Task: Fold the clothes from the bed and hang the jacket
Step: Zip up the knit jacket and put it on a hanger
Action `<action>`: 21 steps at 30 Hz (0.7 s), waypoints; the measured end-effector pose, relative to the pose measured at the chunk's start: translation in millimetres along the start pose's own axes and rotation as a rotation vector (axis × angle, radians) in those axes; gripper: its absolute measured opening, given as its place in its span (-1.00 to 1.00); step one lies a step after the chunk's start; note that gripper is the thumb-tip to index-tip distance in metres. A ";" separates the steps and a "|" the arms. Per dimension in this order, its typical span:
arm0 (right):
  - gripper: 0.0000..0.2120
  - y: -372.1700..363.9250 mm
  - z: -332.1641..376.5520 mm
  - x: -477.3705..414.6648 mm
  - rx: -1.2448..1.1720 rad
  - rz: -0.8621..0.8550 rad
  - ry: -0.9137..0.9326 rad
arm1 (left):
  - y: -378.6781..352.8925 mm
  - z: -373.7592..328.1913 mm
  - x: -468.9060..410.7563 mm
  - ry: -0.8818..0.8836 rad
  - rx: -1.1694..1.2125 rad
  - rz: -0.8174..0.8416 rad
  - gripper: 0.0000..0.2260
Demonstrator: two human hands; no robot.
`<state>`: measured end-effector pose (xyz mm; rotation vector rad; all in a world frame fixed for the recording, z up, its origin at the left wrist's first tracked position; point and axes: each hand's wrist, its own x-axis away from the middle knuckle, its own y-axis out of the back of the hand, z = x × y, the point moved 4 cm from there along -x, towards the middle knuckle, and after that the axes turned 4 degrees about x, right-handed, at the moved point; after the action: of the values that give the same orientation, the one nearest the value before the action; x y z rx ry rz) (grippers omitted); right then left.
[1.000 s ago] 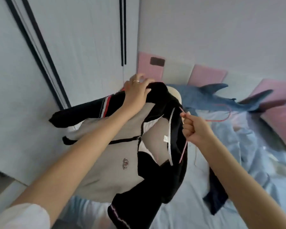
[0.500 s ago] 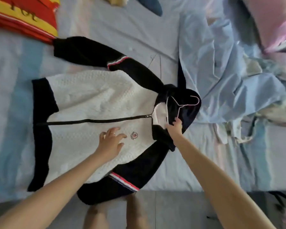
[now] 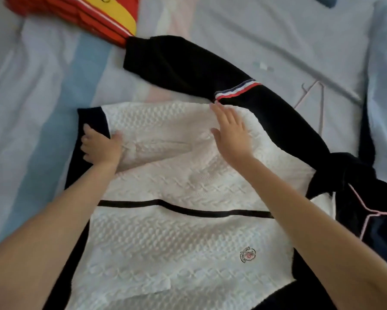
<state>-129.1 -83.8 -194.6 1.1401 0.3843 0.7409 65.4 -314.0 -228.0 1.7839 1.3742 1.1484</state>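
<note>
Pale blue striped bedsheet (image 3: 42, 86) under white-and-black jacket (image 3: 176, 238), red-yellow cloth (image 3: 94, 14) beyond

Red-and-yellow striped fabric (image 3: 87, 14) top left; pale-blue quilt (image 3: 385, 63) right

Left hand (image 3: 100, 146): bare, at hem end of jacket (image 3: 176, 238), on black band beside white panel. Right hand (image 3: 231, 133): bare, on jacket's white quilted panel, just below striped cuff band. Both forearms bare from wrist to picture's edge, crossing jacket's near half. Forearms slim at wrist, broadening toward elbow. Nails, jewellery: too blurred to tell.
</note>
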 end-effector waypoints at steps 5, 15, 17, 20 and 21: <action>-0.56 -32.1 18.1 -56.9 0.283 -0.037 0.120 | -2.9 11.3 -16.9 -0.254 -0.003 -0.045 -0.65; -0.81 3.8 30.6 -115.3 0.249 -0.161 0.019 | 37.7 -47.6 -93.9 -0.675 0.175 -0.007 -0.87; -0.77 -13.5 36.9 -123.7 0.336 -0.111 -0.082 | 28.4 -51.8 -112.0 -0.612 0.193 0.038 -0.93; -0.52 -43.4 72.4 -93.2 0.342 -0.143 0.061 | 22.7 -39.8 -111.1 -0.385 0.401 -0.003 -0.82; -0.48 -58.1 92.1 -71.4 0.331 -0.095 0.241 | 22.4 -28.5 -105.8 -0.306 0.438 -0.004 -0.77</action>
<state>-102.6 -209.1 -218.3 1.3347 0.7811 0.7505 40.3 -422.9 -224.7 2.1480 1.5145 0.5609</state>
